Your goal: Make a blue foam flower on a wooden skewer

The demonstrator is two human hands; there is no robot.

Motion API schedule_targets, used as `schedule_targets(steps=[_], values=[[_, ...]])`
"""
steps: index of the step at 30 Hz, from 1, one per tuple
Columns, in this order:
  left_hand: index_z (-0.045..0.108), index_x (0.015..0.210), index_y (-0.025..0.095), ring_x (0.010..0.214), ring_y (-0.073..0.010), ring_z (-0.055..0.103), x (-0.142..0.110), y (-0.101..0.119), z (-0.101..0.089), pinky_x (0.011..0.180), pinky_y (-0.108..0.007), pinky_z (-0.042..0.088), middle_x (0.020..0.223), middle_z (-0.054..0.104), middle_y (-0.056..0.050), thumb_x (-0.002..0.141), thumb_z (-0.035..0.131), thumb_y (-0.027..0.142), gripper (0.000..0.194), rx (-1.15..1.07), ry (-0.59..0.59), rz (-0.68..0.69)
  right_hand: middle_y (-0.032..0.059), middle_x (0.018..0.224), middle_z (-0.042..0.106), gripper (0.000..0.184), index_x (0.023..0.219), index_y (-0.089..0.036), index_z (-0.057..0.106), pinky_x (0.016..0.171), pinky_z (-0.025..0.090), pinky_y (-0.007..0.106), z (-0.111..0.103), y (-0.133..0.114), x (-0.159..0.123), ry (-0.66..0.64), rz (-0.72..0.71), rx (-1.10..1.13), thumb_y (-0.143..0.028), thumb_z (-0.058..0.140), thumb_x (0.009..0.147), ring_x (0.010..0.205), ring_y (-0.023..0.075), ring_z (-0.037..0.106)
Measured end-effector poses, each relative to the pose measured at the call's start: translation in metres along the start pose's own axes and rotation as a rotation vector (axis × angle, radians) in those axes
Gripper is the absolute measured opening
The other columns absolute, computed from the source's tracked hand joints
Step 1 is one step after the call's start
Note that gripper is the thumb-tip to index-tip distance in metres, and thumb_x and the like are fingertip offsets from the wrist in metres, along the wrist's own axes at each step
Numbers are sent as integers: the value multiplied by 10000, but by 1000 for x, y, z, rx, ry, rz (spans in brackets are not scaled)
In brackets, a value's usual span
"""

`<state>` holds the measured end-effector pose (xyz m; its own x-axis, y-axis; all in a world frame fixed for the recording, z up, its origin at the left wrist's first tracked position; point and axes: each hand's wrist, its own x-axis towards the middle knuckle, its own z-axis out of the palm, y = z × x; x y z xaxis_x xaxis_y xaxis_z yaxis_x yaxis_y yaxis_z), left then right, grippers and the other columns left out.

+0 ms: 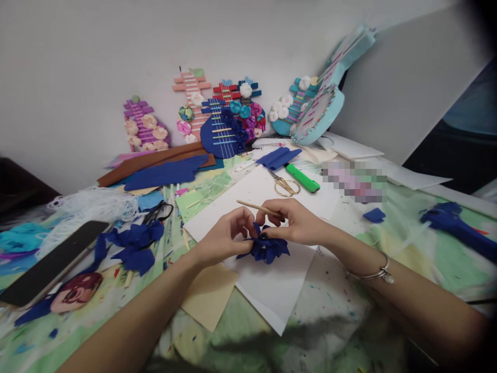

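A dark blue crepe paper flower (pixel 267 253) with ruffled petals is held low over white paper sheets (pixel 279 285). My left hand (pixel 225 235) is closed, pinching the flower's left side between thumb and fingers. From the right, my right hand (pixel 297 223) grips the upper petals with its fingertips. A thin wooden stick (pixel 252 205) is tucked in the right fingers and points left above the flower. Just behind the hands lie gold-handled scissors (pixel 287 186) and a green box cutter (pixel 305 178). The flower's centre is partly hidden by my fingers.
Decorated paper instruments, including a blue one (pixel 215 129), lean along the wall. At left are a phone (pixel 54 261), blue paper scraps (pixel 135 243) and white string (pixel 93 207). A hot glue gun (pixel 458 223), dark blue, lies at far right. Beige card (pixel 209 300) sits in front.
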<state>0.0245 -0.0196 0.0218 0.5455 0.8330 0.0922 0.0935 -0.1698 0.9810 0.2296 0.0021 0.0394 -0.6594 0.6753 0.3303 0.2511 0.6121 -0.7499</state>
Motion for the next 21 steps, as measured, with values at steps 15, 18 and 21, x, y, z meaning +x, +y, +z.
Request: schedule_targets(steps=[15,18,21], values=[[441,839,187,706,-114,533,-1,6,0,649,-259,391,754,580,19,653,636,48,304,-19,32,-19,-40,674,446,84,755,-159,566,590,333,228,1,4,0,-8,-11,66,-143,643,725,616,90,381],[438,826,184,735,-126,543,-1,7,1,681,-275,405,771,571,9,656,645,61,294,-9,35,10,-32,688,475,67,787,-161,601,594,341,229,1,4,0,-38,-40,79,-142,639,736,618,92,378],[441,832,180,764,-135,545,0,8,1,695,-282,409,795,561,1,663,641,66,286,4,32,27,-24,694,505,92,845,-160,648,587,332,227,1,5,1,-57,-79,49,-147,623,757,618,94,389]])
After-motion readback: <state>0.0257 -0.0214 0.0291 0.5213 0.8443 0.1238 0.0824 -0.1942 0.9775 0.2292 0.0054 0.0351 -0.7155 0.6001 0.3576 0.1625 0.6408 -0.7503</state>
